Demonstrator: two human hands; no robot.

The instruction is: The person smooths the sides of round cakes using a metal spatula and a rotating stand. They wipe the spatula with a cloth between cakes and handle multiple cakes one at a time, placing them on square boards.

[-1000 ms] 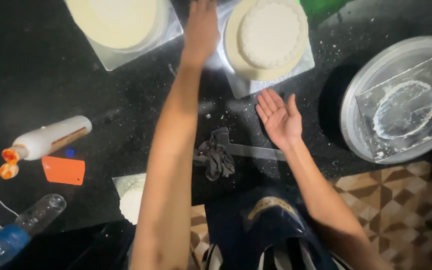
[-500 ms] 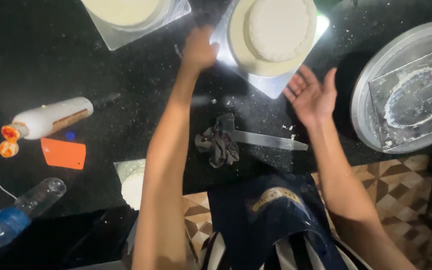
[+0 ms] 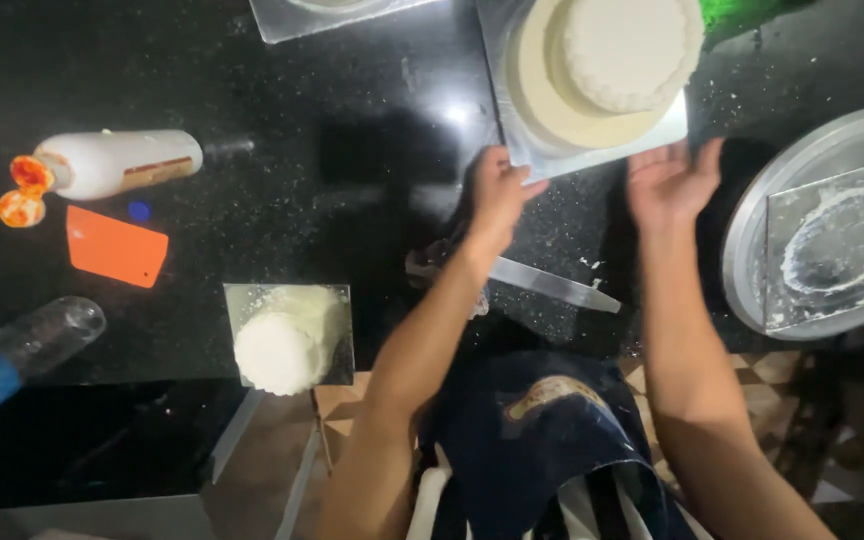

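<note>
**Both hands close in on the board under the two-tier cake**

Head view: the square silver cake board (image 3: 592, 148) carrying the white two-tier cake (image 3: 607, 62) now sits closer to the counter's near edge than it did half a second ago, when it lay further up and tilted. A second back, the left hand was stretched far up between the two boards and the right hand lay open, palm up, on the counter; both have since come to the board's near edge. That reads as the cake being drawn toward the person.

The left hand (image 3: 497, 195) has its arm reaching up from below, fingers curled onto the board's near-left corner, pinching its edge. The right hand (image 3: 670, 183) is raised at the near-right corner, fingers spread and open, holding nothing; whether it touches the board is hard to tell through the blur.

Just below the hands a long metal spatula (image 3: 550, 283) lies flat on the black counter (image 3: 332, 180). To the right stands a round metal turntable (image 3: 820, 160) with a smeared clear square board on it. Left of the arms: a small white cake (image 3: 277, 350), an orange scraper (image 3: 115, 246) and a white squeeze bottle (image 3: 117, 163) on its side.
</note>
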